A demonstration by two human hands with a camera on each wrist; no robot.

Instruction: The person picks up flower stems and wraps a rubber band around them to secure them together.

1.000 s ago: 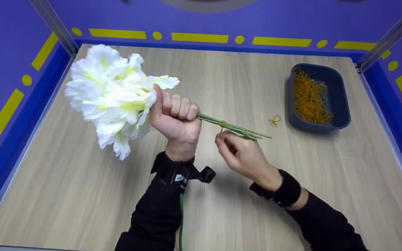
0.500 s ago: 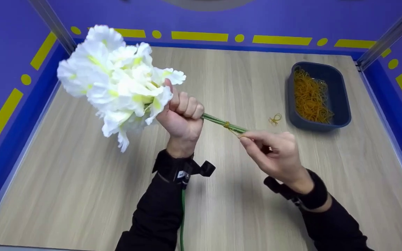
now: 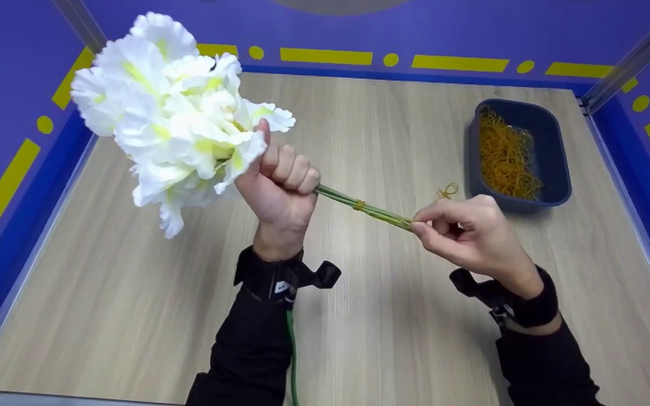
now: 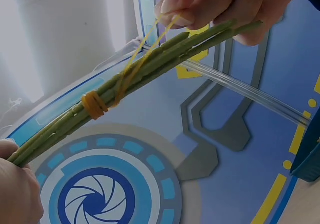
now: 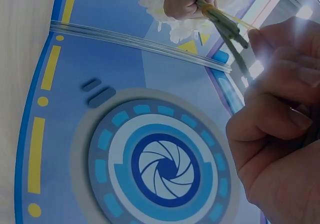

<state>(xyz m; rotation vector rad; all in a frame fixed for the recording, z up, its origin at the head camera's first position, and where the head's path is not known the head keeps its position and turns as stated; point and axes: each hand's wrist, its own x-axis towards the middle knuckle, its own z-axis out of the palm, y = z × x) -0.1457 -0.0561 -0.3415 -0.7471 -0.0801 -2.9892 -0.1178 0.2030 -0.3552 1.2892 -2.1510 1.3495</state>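
In the head view my left hand (image 3: pixel 282 189) grips a bunch of white artificial flowers (image 3: pixel 184 118) by the stems, just below the blooms. The green stems (image 3: pixel 336 196) stick out to the right of the fist. An orange rubber band (image 4: pixel 95 105) is wound several times around them, and one loop of it is stretched along the stems toward their cut ends. My right hand (image 3: pixel 471 234) pinches that loop between thumb and forefinger, near the stem ends. In the right wrist view the stretched loop (image 5: pixel 235 19) runs from the stems to my fingertips.
A dark blue bin (image 3: pixel 556 152) with a heap of rubber bands (image 3: pixel 505 160) stands at the back right of the wooden table (image 3: pixel 359 332). One loose rubber band (image 3: pixel 448 190) lies left of it, behind my right hand. Blue panels (image 3: pixel 336 34) enclose the sides and back.
My right hand has moved right along the stems, drawing the rubber band loop out toward their ends. The flowers in my left hand have risen and tilted up to the left.
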